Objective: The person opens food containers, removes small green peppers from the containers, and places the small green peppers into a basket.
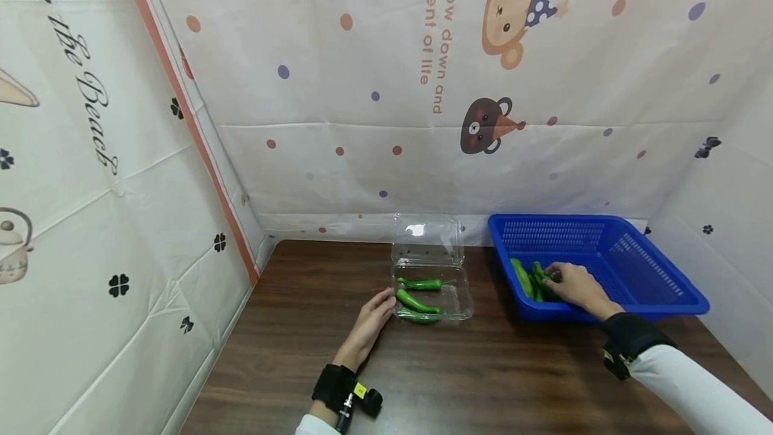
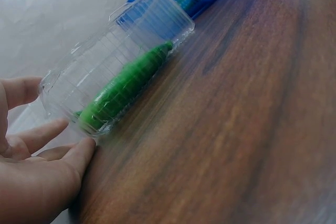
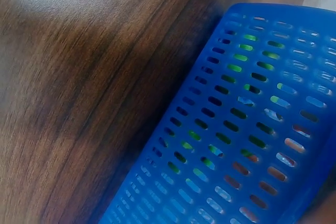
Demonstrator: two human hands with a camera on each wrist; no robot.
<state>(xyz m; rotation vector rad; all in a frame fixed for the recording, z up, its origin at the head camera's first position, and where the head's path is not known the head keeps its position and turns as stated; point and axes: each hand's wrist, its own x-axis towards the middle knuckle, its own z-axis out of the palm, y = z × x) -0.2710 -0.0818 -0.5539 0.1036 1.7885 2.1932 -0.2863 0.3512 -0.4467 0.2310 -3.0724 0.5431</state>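
Observation:
A clear plastic clamshell box lies open on the brown table, its lid raised at the back. Three green peppers lie in it. My left hand rests flat on the table, and its straight fingers touch the box's left side. The left wrist view shows those fingertips against the box, with a pepper inside. My right hand is inside the blue basket, fingers curled on one of several green peppers piled at the basket's near left corner.
Printed cloth walls close the table in at the left, back and right. The basket stands at the right rear, close to the right wall. The right wrist view shows only the basket's slotted wall and bare wood beside it.

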